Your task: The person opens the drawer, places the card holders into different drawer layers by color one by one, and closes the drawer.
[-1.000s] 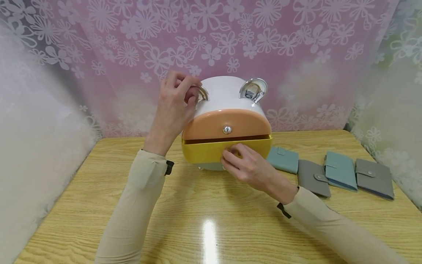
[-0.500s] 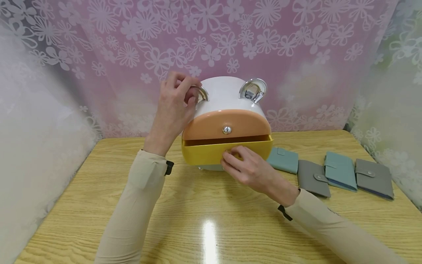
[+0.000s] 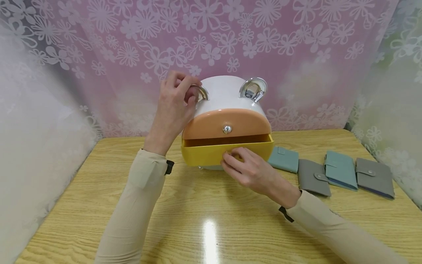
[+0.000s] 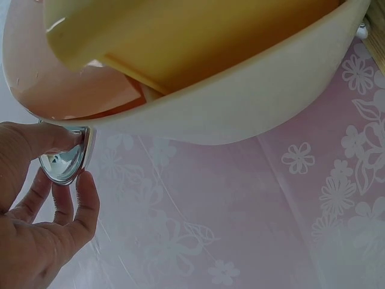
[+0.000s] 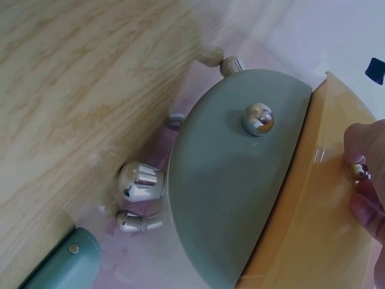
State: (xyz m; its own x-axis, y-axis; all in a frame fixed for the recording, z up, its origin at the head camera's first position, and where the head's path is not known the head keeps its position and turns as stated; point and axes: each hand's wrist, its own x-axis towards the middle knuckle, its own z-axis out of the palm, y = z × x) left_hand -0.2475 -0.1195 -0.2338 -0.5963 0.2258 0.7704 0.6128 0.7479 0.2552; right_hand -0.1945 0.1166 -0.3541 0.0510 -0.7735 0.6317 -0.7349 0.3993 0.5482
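Note:
A small white storage box (image 3: 224, 86) with two silver ears stands at the back of the table, its drawers stacked in front. My left hand (image 3: 174, 106) pinches the left silver ear (image 4: 65, 162) between thumb and fingers. With thumb and fingers my right hand (image 3: 245, 167) pinches the small metal knob (image 5: 360, 172) of the yellow middle drawer (image 3: 201, 154), which is pulled partway out. Above it the orange drawer (image 3: 204, 126) is closed, its silver knob (image 3: 227, 129) free. The grey-green bottom drawer (image 5: 228, 174) is closed too and mostly hidden in the head view.
Right of the box lie two teal wallets (image 3: 284, 160) and two grey ones (image 3: 314, 178) on the wooden table (image 3: 178, 220). Silver feet (image 5: 141, 180) carry the box. A pink flowered curtain (image 3: 132, 73) hangs close behind it.
The yellow drawer has slid further out toward me, with my right hand on its knob moving along slightly. My left hand has stayed on the ear.

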